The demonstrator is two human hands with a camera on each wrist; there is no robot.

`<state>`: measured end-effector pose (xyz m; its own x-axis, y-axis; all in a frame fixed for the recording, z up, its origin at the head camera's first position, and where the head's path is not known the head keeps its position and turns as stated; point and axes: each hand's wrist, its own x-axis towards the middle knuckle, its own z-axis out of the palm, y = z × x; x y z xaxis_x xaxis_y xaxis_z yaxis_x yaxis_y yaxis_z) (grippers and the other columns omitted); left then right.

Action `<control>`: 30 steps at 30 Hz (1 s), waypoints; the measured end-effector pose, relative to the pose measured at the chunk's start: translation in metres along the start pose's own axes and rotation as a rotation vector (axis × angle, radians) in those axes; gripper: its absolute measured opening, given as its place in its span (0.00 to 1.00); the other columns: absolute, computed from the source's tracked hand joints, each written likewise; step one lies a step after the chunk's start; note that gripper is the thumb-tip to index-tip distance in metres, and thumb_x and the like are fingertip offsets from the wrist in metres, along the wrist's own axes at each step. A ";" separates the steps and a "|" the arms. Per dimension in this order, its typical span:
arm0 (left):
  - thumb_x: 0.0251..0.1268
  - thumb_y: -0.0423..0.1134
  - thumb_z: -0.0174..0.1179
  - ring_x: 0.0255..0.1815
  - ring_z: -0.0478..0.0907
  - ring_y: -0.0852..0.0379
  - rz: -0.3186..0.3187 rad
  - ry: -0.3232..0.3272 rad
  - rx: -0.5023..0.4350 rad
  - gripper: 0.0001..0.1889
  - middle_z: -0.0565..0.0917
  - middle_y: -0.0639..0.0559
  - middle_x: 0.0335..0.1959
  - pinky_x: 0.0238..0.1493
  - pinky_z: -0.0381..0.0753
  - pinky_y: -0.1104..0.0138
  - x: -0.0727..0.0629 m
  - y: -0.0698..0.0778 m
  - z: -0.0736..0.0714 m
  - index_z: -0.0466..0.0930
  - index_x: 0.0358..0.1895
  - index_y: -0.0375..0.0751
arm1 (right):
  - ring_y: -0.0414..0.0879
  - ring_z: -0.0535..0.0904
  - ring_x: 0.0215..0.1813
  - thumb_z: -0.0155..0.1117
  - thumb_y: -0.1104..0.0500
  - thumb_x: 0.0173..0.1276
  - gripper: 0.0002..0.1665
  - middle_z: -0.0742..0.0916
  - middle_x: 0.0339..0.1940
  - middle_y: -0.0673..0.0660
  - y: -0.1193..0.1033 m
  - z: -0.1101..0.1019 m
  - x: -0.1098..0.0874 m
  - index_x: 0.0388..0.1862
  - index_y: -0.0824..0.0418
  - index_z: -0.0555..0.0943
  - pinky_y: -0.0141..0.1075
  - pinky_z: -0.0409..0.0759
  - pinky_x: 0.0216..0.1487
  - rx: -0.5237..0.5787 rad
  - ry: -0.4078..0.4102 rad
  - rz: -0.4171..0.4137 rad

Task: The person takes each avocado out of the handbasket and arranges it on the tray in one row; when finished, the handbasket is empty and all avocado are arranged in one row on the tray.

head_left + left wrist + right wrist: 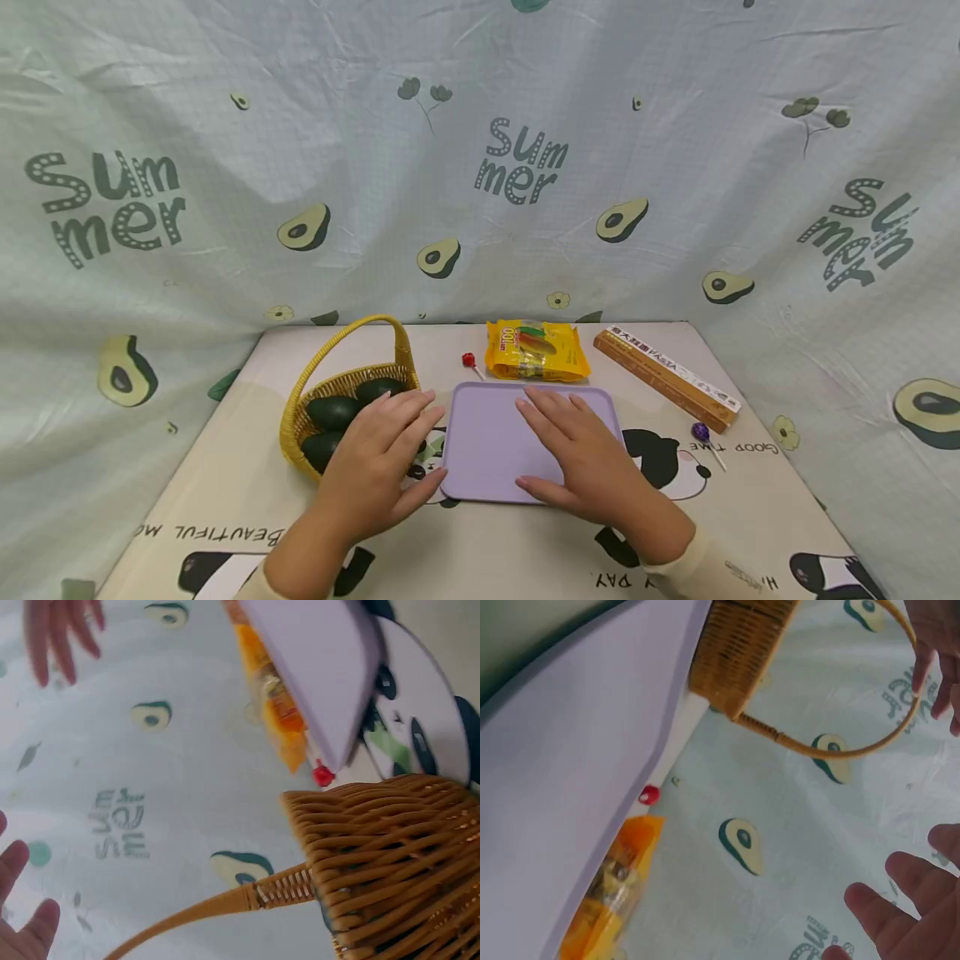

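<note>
My left hand [382,462] is held up beside a yellow wicker basket [397,855], its fingers extended and nothing in them. Three dark green, avocado-like fruits [332,412] sit in the basket, which has a tall arched handle; the hand covers part of its near side in the head view. My right hand [588,454] hovers with fingers spread over the right part of a lilac rectangular tray [487,442], also holding nothing. No objects lie on the visible part of the tray. Both palms face inward, a gap between them.
Behind the tray lies a yellow packet [536,350] with a fruit picture, a red lollipop [468,360] to its left. A long narrow brown box [667,379] slants at the right, near a purple lollipop [701,432]. A printed curtain [525,275] hangs around the table.
</note>
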<state>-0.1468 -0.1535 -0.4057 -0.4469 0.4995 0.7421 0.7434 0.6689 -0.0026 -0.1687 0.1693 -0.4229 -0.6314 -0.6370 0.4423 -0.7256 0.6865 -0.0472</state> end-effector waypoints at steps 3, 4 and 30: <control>0.74 0.58 0.54 0.64 0.75 0.44 0.007 0.127 -0.045 0.32 0.78 0.43 0.67 0.79 0.64 0.64 0.004 0.000 -0.006 0.76 0.67 0.35 | 0.47 0.64 0.80 0.64 0.31 0.68 0.56 0.66 0.82 0.52 -0.005 0.005 0.007 0.85 0.53 0.55 0.55 0.66 0.81 0.084 0.026 -0.010; 0.74 0.57 0.55 0.61 0.76 0.44 0.007 0.167 -0.054 0.31 0.80 0.42 0.64 0.78 0.64 0.67 0.005 0.000 -0.008 0.76 0.66 0.33 | 0.47 0.65 0.80 0.65 0.32 0.68 0.56 0.67 0.82 0.52 -0.007 0.007 0.009 0.84 0.54 0.55 0.54 0.67 0.80 0.110 0.033 -0.011; 0.68 0.61 0.58 0.57 0.71 0.33 -0.306 0.598 0.060 0.39 0.76 0.24 0.55 0.76 0.65 0.73 -0.017 -0.022 -0.039 0.74 0.61 0.22 | 0.46 0.72 0.74 0.77 0.45 0.63 0.54 0.72 0.78 0.47 -0.033 0.020 0.045 0.83 0.41 0.57 0.58 0.76 0.73 0.650 0.042 0.190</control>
<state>-0.1358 -0.1984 -0.3920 -0.2679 -0.0968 0.9586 0.5906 0.7696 0.2427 -0.1788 0.1114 -0.4194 -0.7625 -0.5028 0.4071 -0.6285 0.4265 -0.6504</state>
